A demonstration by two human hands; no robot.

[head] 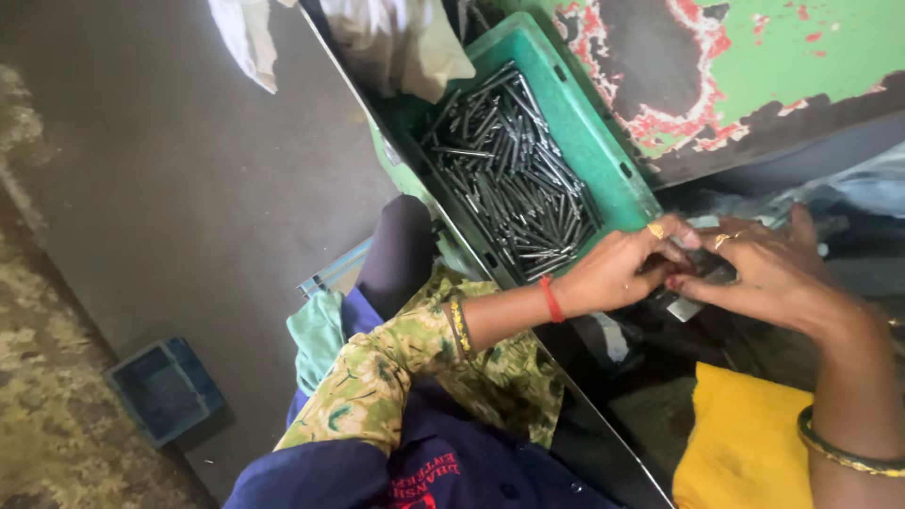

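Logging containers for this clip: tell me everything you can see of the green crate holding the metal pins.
The green crate is a rectangular plastic bin with slotted side walls and a thick rim, lying skewed in the view at the bench edge, below a green machine surface with peeling paint. Its floor is covered by a loose heap of slim dark metal pins pointing mostly one way. Pale cloth overhangs its far end. The left hand sits just beside its near corner.
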